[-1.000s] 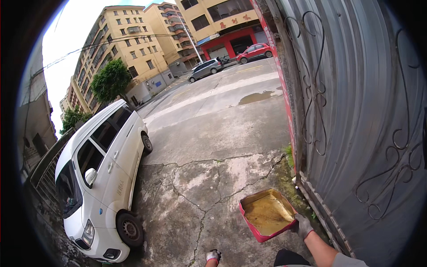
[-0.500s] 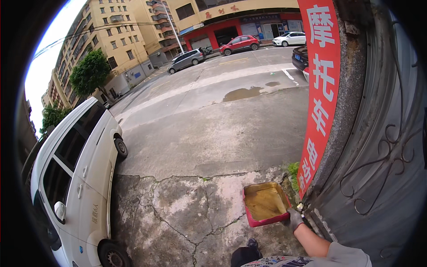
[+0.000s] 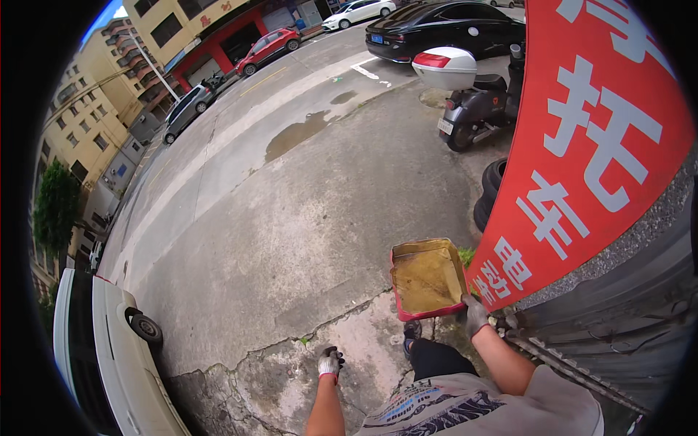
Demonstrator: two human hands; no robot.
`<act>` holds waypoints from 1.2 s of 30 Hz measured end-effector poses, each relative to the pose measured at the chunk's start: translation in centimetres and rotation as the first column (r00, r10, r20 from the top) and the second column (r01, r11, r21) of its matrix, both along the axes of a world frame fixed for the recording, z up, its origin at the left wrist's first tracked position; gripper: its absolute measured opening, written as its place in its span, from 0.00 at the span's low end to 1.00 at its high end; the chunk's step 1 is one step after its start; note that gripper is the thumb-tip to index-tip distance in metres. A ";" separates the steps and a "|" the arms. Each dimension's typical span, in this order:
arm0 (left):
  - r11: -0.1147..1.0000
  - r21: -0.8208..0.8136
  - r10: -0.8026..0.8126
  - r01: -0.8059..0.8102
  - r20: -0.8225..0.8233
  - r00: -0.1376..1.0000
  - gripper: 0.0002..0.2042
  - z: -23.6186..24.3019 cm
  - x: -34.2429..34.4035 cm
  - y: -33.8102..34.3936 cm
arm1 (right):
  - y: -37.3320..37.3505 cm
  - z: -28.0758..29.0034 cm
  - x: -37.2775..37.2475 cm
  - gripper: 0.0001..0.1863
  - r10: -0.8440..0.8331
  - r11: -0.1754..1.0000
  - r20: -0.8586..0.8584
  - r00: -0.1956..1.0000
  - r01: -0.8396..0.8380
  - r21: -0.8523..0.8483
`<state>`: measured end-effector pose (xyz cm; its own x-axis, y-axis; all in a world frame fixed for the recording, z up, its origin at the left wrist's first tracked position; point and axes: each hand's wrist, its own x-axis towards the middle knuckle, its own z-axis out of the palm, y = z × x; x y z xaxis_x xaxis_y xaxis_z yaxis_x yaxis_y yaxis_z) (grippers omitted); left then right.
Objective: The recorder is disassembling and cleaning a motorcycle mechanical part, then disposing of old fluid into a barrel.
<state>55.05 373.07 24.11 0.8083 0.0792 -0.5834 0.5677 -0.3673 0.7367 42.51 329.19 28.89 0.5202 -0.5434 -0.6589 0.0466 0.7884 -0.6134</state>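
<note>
My right hand (image 3: 476,314), in a grey glove, grips the right edge of a shallow square red tray (image 3: 425,276) with a stained yellow-brown inside, held out over the ground near my foot. My left hand (image 3: 331,363), in a white-cuffed glove with dark fingers, is low at the centre, apart from the tray, with its fingers curled; whether anything is in them is hidden.
A red banner (image 3: 578,174) beside a corrugated metal gate (image 3: 632,312) fills the right. A scooter (image 3: 472,109) and stacked tyres (image 3: 487,196) stand beyond it. A white van (image 3: 109,349) is at lower left. Cracked concrete (image 3: 291,240) leads to the road, where cars (image 3: 451,33) stand.
The view has swung right and moved forward: the van has slid lower left, the banner looms larger, and the scooter and tyres have appeared. My left hand has come back into view.
</note>
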 end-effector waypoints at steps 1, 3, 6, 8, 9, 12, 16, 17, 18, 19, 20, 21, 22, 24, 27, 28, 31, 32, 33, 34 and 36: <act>1.000 -0.025 0.014 -0.016 -0.063 0.998 0.12 -0.8 2.3 -0.5 | -0.5 -0.3 2.9 0.13 0.042 0.999 -0.045 0.998 -0.042 0.015; 0.999 -0.044 0.020 -0.028 -0.164 0.986 0.11 -2.3 4.5 0.6 | -1.5 -0.6 8.3 0.11 0.060 0.996 -0.093 0.994 -0.053 0.067; 0.968 -0.111 0.184 -0.226 -0.298 0.937 0.11 -4.4 9.5 3.9 | -2.7 0.7 18.2 0.08 -0.038 0.984 -0.100 0.994 0.055 0.169; 0.884 -0.279 0.224 -0.374 -0.449 0.865 0.06 -5.5 13.7 6.2 | -4.3 1.1 23.9 0.08 -0.100 0.975 -0.010 0.995 0.100 0.199; 0.863 -0.283 0.250 -0.418 -0.480 0.841 0.05 -5.9 15.5 4.9 | -5.5 1.3 25.5 0.09 -0.031 0.982 0.058 0.998 0.019 0.187; 0.951 -0.185 -0.287 0.248 -0.229 0.930 0.12 -5.7 23.8 3.3 | -9.1 1.4 32.1 0.12 -0.127 0.983 0.094 0.988 0.112 0.144; 0.974 -0.168 -0.201 0.151 -0.335 0.920 0.10 -7.0 39.6 -0.2 | -12.4 2.7 41.0 0.13 -0.111 0.992 -0.112 0.988 0.104 -0.069; 0.977 -0.164 -0.190 0.138 -0.360 0.914 0.10 -7.4 44.1 -1.8 | -13.7 0.9 42.8 0.13 -0.147 0.988 -0.113 0.983 0.140 -0.072; 0.976 -0.170 -0.195 0.139 -0.379 0.905 0.10 -7.9 49.4 -4.6 | -15.7 -1.9 44.2 0.13 -0.236 0.972 -0.098 0.967 0.237 -0.008; 0.977 -0.170 -0.188 0.129 -0.398 0.898 0.10 -8.0 54.4 -7.0 | -16.9 -3.8 46.0 0.13 -0.313 0.946 -0.084 0.946 0.318 0.062; 0.981 -0.163 -0.164 0.104 -0.420 0.893 0.10 -8.1 58.7 -8.8 | -17.5 -4.2 48.2 0.13 -0.335 0.939 -0.083 0.939 0.340 0.059; 0.984 -0.160 -0.139 0.075 -0.441 0.887 0.10 -8.0 62.7 -11.2 | -18.7 -4.1 50.3 0.12 -0.350 0.930 -0.153 0.924 0.362 0.066; 0.987 -0.155 -0.114 0.046 -0.461 0.880 0.10 -7.9 66.7 -13.6 | -19.8 -3.9 52.3 0.12 -0.363 0.919 -0.222 0.905 0.387 0.073; 0.991 -0.130 -0.040 -0.032 -0.516 0.856 0.11 -7.8 72.8 -16.9 | -21.3 -4.0 56.1 0.13 -0.271 0.957 -0.265 0.925 0.289 0.031; 0.979 -0.137 -0.184 0.150 -0.285 0.941 0.03 -6.8 85.9 -27.1 | -24.8 -3.6 62.5 0.13 -0.381 0.922 -0.233 0.895 0.387 -0.020; 0.976 -0.140 -0.193 0.165 -0.221 0.956 0.07 -6.1 89.7 -30.4 | -25.7 -2.6 64.8 0.13 -0.394 0.916 -0.231 0.890 0.402 -0.015; 0.915 -0.141 -0.394 0.378 -0.113 0.912 0.12 -3.9 97.9 -41.9 | -29.8 -1.9 71.2 0.12 -0.422 0.898 -0.154 0.894 0.435 0.066; 0.913 -0.134 -0.399 0.385 -0.109 0.910 0.12 -3.8 100.4 -44.6 | -31.4 -2.5 73.8 0.11 -0.387 0.910 -0.183 0.904 0.406 0.085; 0.870 -0.102 -0.490 0.482 -0.074 0.869 0.12 -3.4 102.0 -48.6 | -33.3 -3.3 75.8 0.11 -0.362 0.917 -0.216 0.907 0.388 0.093; 0.825 -0.062 -0.565 0.562 -0.034 0.824 0.13 -3.3 103.7 -51.6 | -35.3 -4.6 78.4 0.11 -0.365 0.916 -0.209 0.907 0.390 0.092; 0.767 -0.012 -0.642 0.642 -0.037 0.766 0.13 -4.6 106.9 -56.3 | -40.1 -7.2 84.3 0.11 -0.378 0.912 -0.310 0.872 0.408 0.037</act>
<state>161.99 316.72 19.50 0.6490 -0.4497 -0.6136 0.2255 -0.6566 0.7197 126.79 289.14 21.72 0.0551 -0.5872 -0.8075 0.1978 0.7992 -0.5676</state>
